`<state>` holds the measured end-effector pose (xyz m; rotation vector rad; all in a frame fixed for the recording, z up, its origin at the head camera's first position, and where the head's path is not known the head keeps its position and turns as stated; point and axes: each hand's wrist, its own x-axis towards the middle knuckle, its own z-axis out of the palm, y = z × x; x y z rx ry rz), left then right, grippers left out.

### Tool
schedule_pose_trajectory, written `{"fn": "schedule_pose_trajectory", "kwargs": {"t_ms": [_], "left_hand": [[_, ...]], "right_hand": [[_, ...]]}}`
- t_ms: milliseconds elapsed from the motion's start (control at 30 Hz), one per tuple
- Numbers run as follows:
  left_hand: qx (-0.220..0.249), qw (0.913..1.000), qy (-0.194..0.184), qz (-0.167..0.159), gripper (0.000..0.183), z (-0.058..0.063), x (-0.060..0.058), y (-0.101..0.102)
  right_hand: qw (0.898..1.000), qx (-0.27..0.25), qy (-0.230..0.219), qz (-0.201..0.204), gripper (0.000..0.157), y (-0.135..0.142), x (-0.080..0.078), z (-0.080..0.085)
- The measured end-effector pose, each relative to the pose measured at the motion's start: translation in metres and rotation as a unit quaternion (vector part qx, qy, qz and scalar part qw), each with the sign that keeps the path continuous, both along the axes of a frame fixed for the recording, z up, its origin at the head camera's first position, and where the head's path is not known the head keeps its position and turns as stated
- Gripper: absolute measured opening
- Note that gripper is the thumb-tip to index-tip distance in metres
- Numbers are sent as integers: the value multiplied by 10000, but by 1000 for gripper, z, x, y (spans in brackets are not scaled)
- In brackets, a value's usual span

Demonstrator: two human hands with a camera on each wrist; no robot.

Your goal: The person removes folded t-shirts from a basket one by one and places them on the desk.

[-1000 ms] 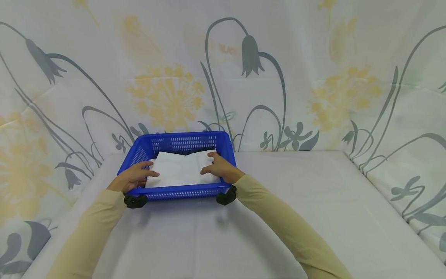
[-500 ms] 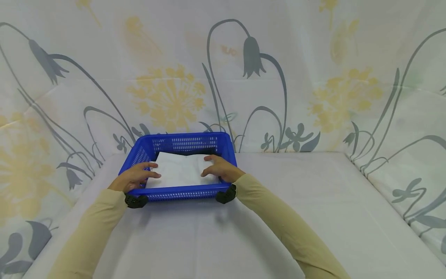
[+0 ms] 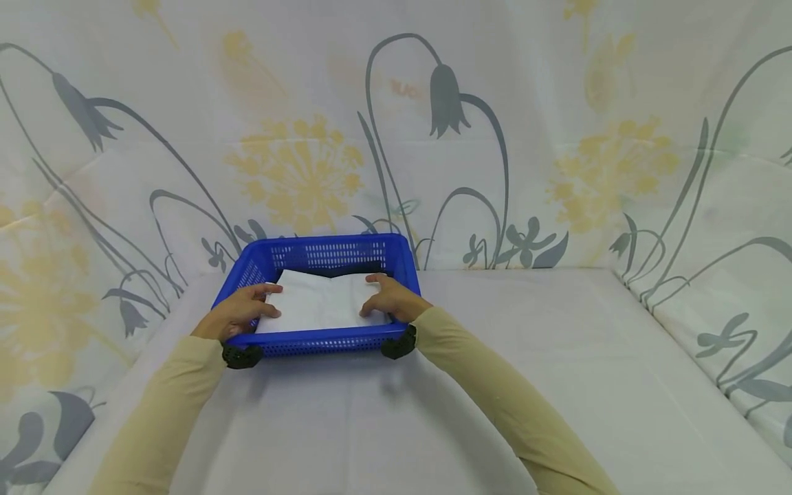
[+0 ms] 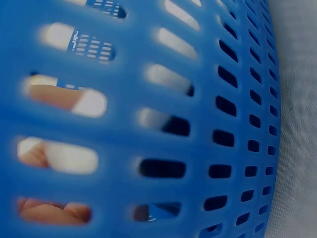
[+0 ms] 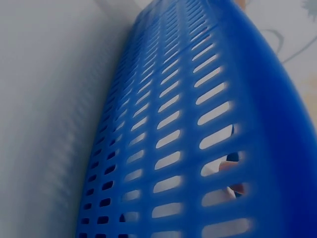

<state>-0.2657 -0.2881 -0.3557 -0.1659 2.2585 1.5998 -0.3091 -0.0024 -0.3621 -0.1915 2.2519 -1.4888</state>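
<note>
White creased sheet [image 3: 322,302] lies inside the blue perforated basket [image 3: 318,336], its long axis following the basket's. Left hand [image 3: 237,311] and right hand [image 3: 394,301] touch opposite ends, equally near; whether either grips cannot be told.

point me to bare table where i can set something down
The biggest bare patch of table lies right, between the blue basket, right sleeve and patterned cloth. Another lies before the basket, between right sleeve and left sleeve. Crowded: inside the basket, with a white item, left hand and right hand.
</note>
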Motion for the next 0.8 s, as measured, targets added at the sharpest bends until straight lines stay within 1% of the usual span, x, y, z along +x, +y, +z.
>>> {"fn": "schedule_pose_trajectory", "kwargs": {"t_ms": [100, 333, 500, 567, 667, 800], "left_hand": [[230, 9996, 120, -70, 69, 0, 0, -1], [404, 9985, 257, -268, 70, -1, 2, -1], [583, 9965, 503, -339, 70, -3, 1, -3], [603, 9959, 587, -337, 70, -3, 1, -3], [505, 9958, 691, -317, 70, -3, 2, -3], [414, 9958, 773, -263, 70, -1, 3, -2]], "right_hand": [[9999, 71, -65, -30, 77, 0, 0, 1], [9997, 109, -198, -61, 72, 0, 1, 0], [9997, 151, -158, -62, 66, -1, 1, 0], [9998, 146, -94, -60, 66, -1, 1, 0], [10000, 75, -29, -42, 67, -1, 0, -1], [9999, -153, 30, 32, 71, -1, -1, -2]]}}
